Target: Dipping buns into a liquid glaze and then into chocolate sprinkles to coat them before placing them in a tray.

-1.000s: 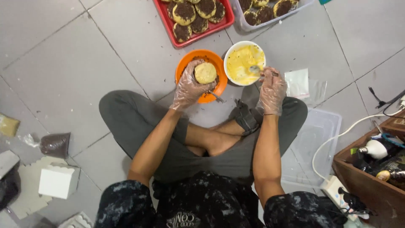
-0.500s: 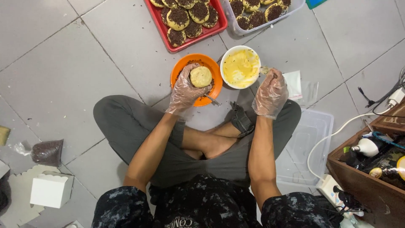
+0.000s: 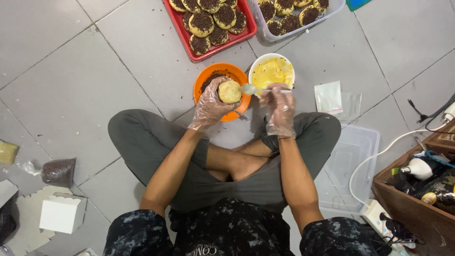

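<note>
The floor (image 3: 71,71) of large pale grey square tiles with thin dark joints carried everything, and one person sat cross-legged on it in grey trousers.

At the far edge of the floor lay two trays. The red plastic tray (image 3: 246,29), rectangular, held about eight round pastries topped with dark sprinkles in view; its top ran out of frame. Just beside it on the right, the clear plastic tray (image 3: 332,9) showed about six more of the same.

At the right edge lay one clear rectangular plastic lid (image 3: 350,170), and past it stood the corner of one brown wooden box (image 3: 407,208) of bottles and cables.

In front of the knees stood two round bowls, nearly touching. The orange bowl (image 3: 203,83) held dark sprinkles; the white bowl (image 3: 272,71) held smooth yellow cream.

Near the left edge sat one small white cardboard box (image 3: 61,213) and one knotted clear bag of dark sprinkles (image 3: 58,171).

Both hands wore thin, crinkled, clear plastic gloves. The left hand (image 3: 211,106) hung over the orange bowl, fingers curled up around one round, pale, bare pastry (image 3: 230,91). The right hand (image 3: 280,109) was near the white bowl's near rim, fingers pinched narrowly on one slim white spoon (image 3: 253,89), whose bowl pointed left and lay just beside the pastry.
</note>
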